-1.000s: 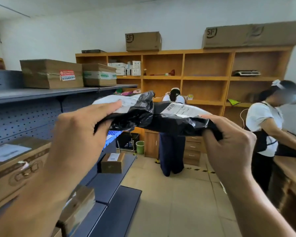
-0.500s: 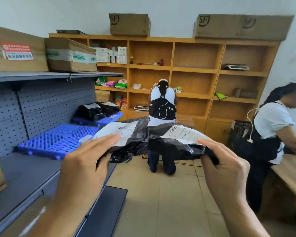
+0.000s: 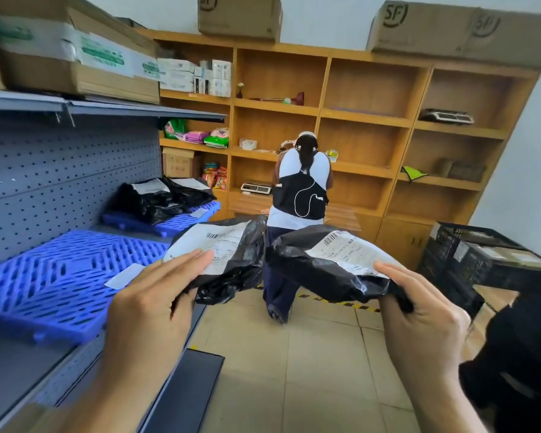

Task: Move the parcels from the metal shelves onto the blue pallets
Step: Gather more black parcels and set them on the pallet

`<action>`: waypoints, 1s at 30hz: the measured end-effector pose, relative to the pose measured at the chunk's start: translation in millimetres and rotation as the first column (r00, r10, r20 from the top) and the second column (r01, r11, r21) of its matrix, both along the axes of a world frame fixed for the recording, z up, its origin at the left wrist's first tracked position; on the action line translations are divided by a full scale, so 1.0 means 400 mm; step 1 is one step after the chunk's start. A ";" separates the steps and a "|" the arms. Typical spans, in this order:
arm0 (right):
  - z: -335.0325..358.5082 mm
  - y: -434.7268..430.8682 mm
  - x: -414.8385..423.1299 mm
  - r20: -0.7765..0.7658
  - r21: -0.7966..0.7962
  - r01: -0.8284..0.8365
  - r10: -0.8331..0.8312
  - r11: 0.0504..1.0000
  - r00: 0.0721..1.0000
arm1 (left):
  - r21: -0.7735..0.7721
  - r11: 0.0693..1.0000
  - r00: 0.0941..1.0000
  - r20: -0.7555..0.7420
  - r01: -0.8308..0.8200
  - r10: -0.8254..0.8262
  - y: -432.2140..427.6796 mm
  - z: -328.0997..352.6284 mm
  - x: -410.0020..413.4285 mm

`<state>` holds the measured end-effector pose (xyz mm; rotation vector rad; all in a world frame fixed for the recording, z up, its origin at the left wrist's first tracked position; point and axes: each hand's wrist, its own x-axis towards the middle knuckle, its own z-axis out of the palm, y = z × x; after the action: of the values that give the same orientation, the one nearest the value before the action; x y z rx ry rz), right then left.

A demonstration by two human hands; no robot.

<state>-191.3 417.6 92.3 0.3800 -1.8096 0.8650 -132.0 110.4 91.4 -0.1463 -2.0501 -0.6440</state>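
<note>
My left hand (image 3: 152, 310) grips a black plastic parcel (image 3: 231, 264) with a white label, held just off the right edge of the near blue pallet (image 3: 60, 276). A second black parcel (image 3: 322, 267), also labelled, is gripped by my right hand (image 3: 422, 320) further right over the aisle. The near pallet lies on the grey metal shelf (image 3: 13, 367) and carries only a loose white slip (image 3: 124, 276). A far blue pallet (image 3: 181, 220) behind it holds several black parcels (image 3: 160, 198).
Cardboard boxes (image 3: 75, 54) sit on the upper metal shelf. A person (image 3: 300, 207) stands in the aisle facing the wooden shelving (image 3: 366, 120). Black crates (image 3: 469, 257) stand at the right, and a dark sleeve (image 3: 519, 364) fills the right edge. Tiled floor (image 3: 294, 370) lies ahead.
The view has moved forward along the shelf, so the blue pallets are closer. The two parcels have come apart, one in each hand, and sit lower.
</note>
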 end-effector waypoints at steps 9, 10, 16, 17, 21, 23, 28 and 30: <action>-0.015 -0.010 -0.206 0.028 -0.054 -0.023 0.024 0.998 0.999 | -0.007 1.000 0.999 -0.035 0.017 -0.017 0.001 -0.017 -0.217; -0.017 -0.008 -0.235 0.026 -0.058 -0.027 0.028 0.998 0.999 | -0.004 1.000 0.999 -0.032 0.016 -0.016 0.005 -0.019 -0.243; -0.046 -0.007 -0.413 0.061 -0.075 -0.093 0.097 0.993 0.993 | -0.007 1.000 1.000 -0.021 -0.018 0.017 0.033 -0.036 -0.386; -0.049 -0.008 -0.440 0.067 -0.077 -0.099 0.104 0.992 0.992 | -0.007 1.000 0.999 -0.020 -0.028 0.028 0.038 -0.037 -0.407; -0.050 0.006 -0.591 0.059 -0.093 -0.126 0.131 0.988 0.990 | -0.004 0.999 0.998 -0.030 -0.052 0.052 0.056 -0.027 -0.526; -0.047 0.008 -0.663 0.049 -0.095 -0.136 0.141 0.986 0.989 | 0.006 0.998 0.997 -0.027 -0.067 0.067 0.063 -0.020 -0.579; -0.050 0.018 -0.843 0.075 -0.101 -0.202 0.210 0.974 0.975 | 0.000 0.992 0.992 -0.027 -0.124 0.124 0.090 -0.019 -0.727; -0.048 0.022 -0.915 0.069 -0.094 -0.237 0.244 0.967 0.967 | -0.004 0.990 0.990 -0.029 -0.141 0.141 0.104 -0.021 -0.787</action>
<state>-557.5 426.6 73.2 0.5249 -1.8174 1.1369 -447.0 152.1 83.0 -0.0135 -2.0147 -0.5455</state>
